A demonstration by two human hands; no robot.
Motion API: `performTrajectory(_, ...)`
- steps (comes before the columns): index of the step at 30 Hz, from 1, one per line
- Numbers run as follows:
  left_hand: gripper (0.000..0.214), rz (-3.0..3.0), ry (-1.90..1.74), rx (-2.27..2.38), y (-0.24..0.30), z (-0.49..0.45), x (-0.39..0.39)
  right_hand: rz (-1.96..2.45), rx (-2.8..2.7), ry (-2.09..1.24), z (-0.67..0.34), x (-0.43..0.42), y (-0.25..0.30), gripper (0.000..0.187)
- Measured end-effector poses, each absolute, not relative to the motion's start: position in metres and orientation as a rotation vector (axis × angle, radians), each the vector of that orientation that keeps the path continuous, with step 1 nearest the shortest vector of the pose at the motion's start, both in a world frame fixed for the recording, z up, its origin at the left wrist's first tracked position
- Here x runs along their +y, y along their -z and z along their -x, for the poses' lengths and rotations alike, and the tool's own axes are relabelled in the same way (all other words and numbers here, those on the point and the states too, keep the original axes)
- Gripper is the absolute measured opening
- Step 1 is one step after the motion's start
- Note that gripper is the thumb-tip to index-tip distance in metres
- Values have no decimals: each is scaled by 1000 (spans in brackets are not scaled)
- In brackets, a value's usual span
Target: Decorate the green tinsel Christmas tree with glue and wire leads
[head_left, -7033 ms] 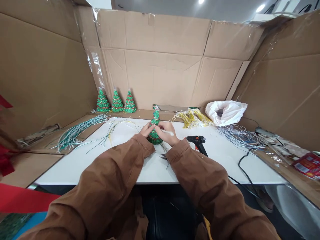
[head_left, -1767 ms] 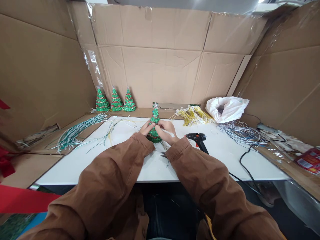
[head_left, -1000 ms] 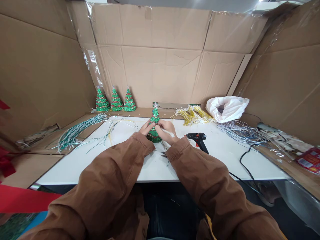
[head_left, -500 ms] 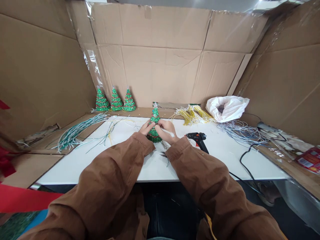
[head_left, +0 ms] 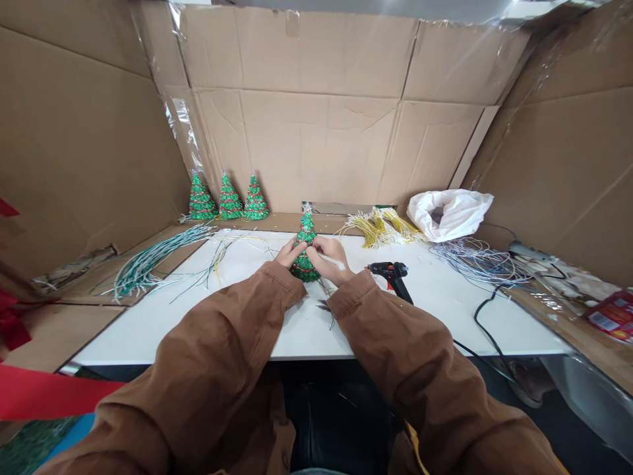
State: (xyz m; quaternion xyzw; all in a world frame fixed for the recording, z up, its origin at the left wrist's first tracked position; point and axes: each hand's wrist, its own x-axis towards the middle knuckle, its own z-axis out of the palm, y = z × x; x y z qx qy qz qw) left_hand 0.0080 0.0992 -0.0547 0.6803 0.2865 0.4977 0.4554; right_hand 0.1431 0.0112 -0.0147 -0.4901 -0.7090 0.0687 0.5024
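Note:
A small green beaded Christmas tree [head_left: 306, 227] with red bands and a silver star on top stands upright at the middle of the white table. Both hands close around its middle. My left hand [head_left: 289, 254] grips its left side, the thumb lying across the front. On the other side my right hand [head_left: 330, 256] has its fingers and thumb against the tree; what its fingertips may pinch is too small to make out. Beneath my right wrist, the pointed tips of a dark metal tool [head_left: 323, 305] stick out, with thin wire pieces beside them.
A black glue gun [head_left: 390, 272] lies right of my right hand, its cord running off the table's front. Three finished-looking trees [head_left: 230, 200] stand back left. Green wires [head_left: 153, 260], yellow wires [head_left: 380, 227], silver-blue wires [head_left: 475, 260] and a white bag [head_left: 448, 214] surround the work area.

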Motion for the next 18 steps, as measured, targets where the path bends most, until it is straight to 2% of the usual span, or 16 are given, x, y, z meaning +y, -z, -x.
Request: performTrajectory(18,67,-1704,-1197,710,54,-7,99,1192,-1724,-151,-143,11,15,24)
